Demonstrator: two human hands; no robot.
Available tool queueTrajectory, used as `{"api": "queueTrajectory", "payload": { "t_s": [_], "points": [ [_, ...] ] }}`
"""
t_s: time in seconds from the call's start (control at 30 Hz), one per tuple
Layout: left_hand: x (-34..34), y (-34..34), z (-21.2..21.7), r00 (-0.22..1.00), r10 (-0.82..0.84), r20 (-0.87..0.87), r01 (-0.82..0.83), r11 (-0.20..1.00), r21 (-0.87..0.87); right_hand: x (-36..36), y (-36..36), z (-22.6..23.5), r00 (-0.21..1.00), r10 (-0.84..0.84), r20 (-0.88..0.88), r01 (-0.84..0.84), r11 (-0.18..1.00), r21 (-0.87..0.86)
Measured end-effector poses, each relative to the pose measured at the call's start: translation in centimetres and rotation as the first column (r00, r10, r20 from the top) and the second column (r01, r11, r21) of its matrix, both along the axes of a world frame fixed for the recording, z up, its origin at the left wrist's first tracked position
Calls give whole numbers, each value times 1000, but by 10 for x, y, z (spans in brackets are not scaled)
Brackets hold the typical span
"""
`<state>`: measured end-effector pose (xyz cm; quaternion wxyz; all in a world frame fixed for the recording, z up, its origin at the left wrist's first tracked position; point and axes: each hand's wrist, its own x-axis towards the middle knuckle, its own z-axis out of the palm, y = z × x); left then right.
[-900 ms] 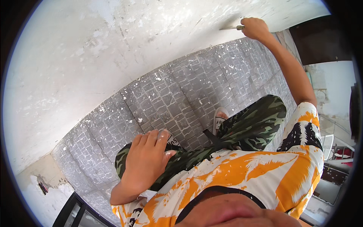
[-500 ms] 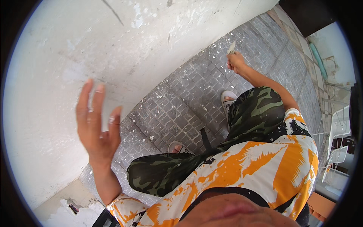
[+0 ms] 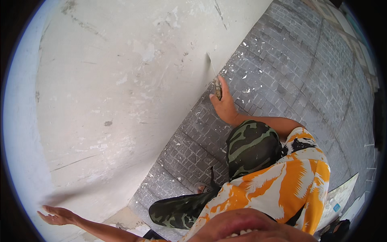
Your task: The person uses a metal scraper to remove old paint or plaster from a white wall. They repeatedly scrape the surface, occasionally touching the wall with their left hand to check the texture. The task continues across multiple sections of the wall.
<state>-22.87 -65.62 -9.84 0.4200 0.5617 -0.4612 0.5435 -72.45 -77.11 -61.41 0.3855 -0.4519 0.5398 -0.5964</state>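
Observation:
My right hand point(image 3: 226, 108) grips a putty knife by its worn, stained handle point(image 3: 218, 90). Its thin blade point(image 3: 213, 67) points up along the lower part of a white wall point(image 3: 121, 68), close to where wall and floor meet. Whether the blade edge touches the wall I cannot tell. Patches of peeled and scuffed paint mark the wall. At the lower left, my left hand point(image 3: 57, 215) is open and empty, its fingers stretched toward the wall, with a shadow beside them. Contact there cannot be made out.
Grey paving point(image 3: 282, 68) runs along the wall, strewn with white paint flakes point(image 3: 246, 90). My camouflage-covered knees are bent, with a sandalled foot point(image 3: 200, 187) between them. A pale flat panel point(image 3: 340, 199) lies at the lower right.
My right hand has brought the putty knife from over the paving to the wall's base. My left hand has moved down and left in the view, which has also shifted.

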Motion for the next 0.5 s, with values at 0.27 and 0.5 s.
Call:
{"api": "queueTrajectory", "payload": {
  "t_s": [0.27, 0.5],
  "points": [
    [22, -45, 12, 997, 61, -37, -64, 995, -79, -81, -107, 47, 926, -368, -85, 368, 930, -11],
    [87, -34, -4, 798, 135, 588, -109, 991, -80, -143, -130, 40, 936, -345, -71, 344, 939, -26]
  ]
}}
